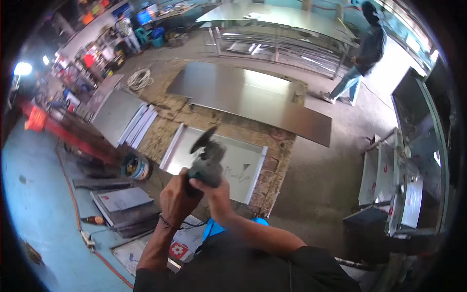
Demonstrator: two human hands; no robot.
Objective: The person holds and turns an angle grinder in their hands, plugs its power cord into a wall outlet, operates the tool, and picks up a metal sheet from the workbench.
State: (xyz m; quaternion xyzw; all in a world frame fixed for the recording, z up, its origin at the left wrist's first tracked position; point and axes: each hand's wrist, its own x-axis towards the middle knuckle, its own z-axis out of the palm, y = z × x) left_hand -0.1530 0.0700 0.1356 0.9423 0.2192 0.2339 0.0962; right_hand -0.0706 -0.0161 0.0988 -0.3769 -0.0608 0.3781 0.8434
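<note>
Both my hands are wrapped around a dark angle grinder, held up in front of me, its disc pointing away from my body. Closed on the rear of its body is my left hand, with a band on the wrist. My right hand grips it from the other side. Beneath the grinder, a shallow metal tray with raised, film-covered side edges lies on the worn workbench. Dark handwriting and a small triangle mark its floor. The grinder blocks part of the tray from sight.
Large flat metal sheets lie across the bench's far side. Folded metal pieces and a coiled cable are at left, above a bucket. A person stands at far right beside a long metal table. Metal frames stand right.
</note>
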